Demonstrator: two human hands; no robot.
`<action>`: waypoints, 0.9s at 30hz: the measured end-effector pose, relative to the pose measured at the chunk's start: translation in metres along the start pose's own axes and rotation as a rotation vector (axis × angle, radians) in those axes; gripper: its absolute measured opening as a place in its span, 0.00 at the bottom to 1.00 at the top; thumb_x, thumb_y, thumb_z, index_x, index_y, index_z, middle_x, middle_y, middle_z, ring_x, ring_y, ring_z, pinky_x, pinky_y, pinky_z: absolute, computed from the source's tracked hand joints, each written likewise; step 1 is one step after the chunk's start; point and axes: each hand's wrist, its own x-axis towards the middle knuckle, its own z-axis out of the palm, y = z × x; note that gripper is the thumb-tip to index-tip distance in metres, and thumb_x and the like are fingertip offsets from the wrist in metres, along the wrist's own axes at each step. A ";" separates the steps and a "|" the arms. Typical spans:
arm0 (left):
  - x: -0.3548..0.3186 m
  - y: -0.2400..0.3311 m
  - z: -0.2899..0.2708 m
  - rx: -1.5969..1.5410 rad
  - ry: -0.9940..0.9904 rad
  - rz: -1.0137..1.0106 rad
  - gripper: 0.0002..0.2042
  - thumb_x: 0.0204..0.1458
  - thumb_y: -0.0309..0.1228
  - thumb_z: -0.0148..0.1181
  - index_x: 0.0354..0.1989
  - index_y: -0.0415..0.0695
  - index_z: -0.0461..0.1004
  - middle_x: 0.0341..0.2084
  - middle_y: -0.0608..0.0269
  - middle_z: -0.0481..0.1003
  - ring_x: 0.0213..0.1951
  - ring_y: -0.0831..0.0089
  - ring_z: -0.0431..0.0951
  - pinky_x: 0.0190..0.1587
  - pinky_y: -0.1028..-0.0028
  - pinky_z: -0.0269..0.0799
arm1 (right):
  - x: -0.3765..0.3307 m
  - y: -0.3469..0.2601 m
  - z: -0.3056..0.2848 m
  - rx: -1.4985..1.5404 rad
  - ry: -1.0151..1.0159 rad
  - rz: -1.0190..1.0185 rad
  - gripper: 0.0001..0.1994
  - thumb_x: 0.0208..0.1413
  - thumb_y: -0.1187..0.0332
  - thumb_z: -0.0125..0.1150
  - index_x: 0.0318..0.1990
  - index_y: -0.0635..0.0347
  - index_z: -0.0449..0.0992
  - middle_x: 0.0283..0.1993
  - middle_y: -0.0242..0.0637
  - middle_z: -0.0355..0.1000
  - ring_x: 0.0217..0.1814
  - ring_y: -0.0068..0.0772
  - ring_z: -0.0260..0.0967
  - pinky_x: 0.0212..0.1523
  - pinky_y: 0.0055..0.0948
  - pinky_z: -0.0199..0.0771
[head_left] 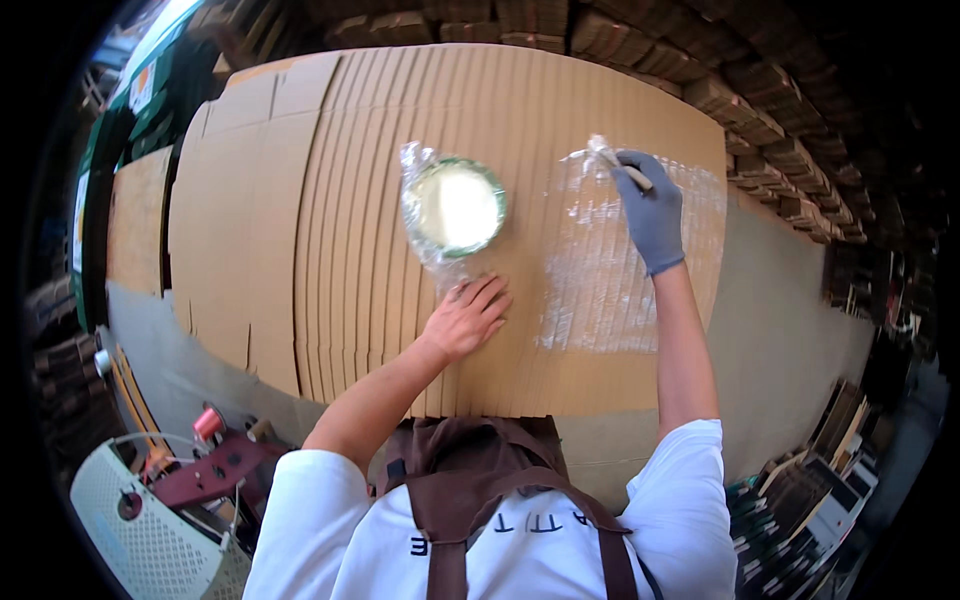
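Observation:
A fanned stack of flat brown cardboard sheets (350,200) lies before me. My left hand (468,317), bare, rests flat on the cardboard just below a round bowl of white paste (455,207) lined with clear plastic. My right hand (650,213), in a grey glove, grips a brush handle (632,175) at the far right of the stack. Under and below that hand the overlapping sheet edges shine with a wet, whitish band of glue (610,270).
Stacks of folded cardboard (760,110) line the back and right. A grey floor (790,340) shows around the sheets. A white perforated machine with a red spool (208,424) stands at lower left. Green packages (150,100) sit at upper left.

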 end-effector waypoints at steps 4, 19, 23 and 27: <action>-0.003 -0.001 -0.001 -0.009 0.028 -0.014 0.20 0.56 0.41 0.55 0.56 0.50 0.69 0.62 0.63 0.63 0.67 0.65 0.58 0.65 0.59 0.56 | -0.013 -0.096 0.039 -0.003 -0.221 -0.456 0.10 0.51 0.75 0.62 0.43 0.60 0.75 0.44 0.42 0.75 0.45 0.46 0.74 0.46 0.35 0.75; -0.010 -0.009 0.017 -0.049 0.078 0.016 0.21 0.58 0.43 0.53 0.57 0.50 0.69 0.65 0.64 0.61 0.67 0.66 0.58 0.66 0.58 0.55 | -0.040 -0.116 0.088 -0.020 -0.397 -0.391 0.10 0.53 0.77 0.58 0.43 0.58 0.78 0.48 0.41 0.76 0.50 0.40 0.74 0.50 0.33 0.74; -0.010 -0.009 0.015 -0.053 0.088 0.030 0.21 0.57 0.43 0.53 0.57 0.50 0.68 0.65 0.64 0.61 0.66 0.65 0.58 0.66 0.58 0.54 | -0.052 -0.079 0.094 0.734 -0.231 0.428 0.08 0.61 0.74 0.56 0.44 0.65 0.77 0.46 0.36 0.76 0.45 0.32 0.76 0.48 0.31 0.77; -0.008 -0.009 0.011 -0.060 0.086 0.047 0.20 0.58 0.43 0.53 0.57 0.49 0.69 0.65 0.63 0.61 0.66 0.65 0.59 0.66 0.57 0.55 | -0.072 -0.028 0.104 1.415 -0.160 0.750 0.09 0.63 0.73 0.54 0.48 0.63 0.76 0.45 0.42 0.77 0.44 0.36 0.77 0.48 0.35 0.80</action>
